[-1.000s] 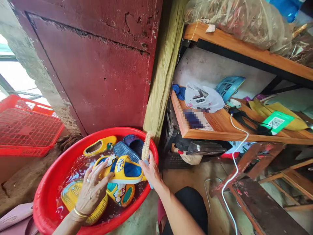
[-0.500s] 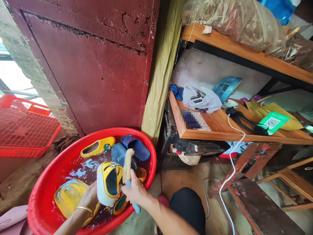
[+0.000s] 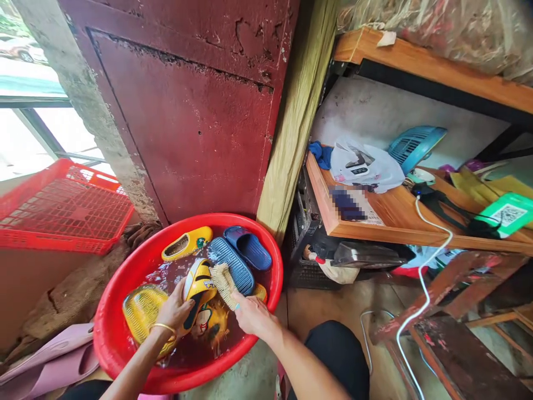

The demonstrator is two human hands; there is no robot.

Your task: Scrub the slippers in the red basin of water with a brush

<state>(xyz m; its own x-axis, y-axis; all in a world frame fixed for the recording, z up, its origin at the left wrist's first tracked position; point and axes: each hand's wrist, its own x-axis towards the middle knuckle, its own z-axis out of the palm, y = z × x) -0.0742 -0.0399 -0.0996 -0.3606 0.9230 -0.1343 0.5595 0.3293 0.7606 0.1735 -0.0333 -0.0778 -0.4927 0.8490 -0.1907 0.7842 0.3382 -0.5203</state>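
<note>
sandal (image 3: 200,284): gripped in left hand (image 3: 175,306), now turned | brush (image 3: 224,283): gripped in right hand (image 3: 254,314), now leaning left

Daylight glares white through the left opening (image 3: 25,144); glints fleck the water (image 3: 191,354); shadow pools beneath the tabletop (image 3: 397,214); one patch (image 3: 348,204) is pixelated; edges stretch.

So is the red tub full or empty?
Partly full: the tub holds dark water and slippers, but bare red wall shows above the water.
</note>
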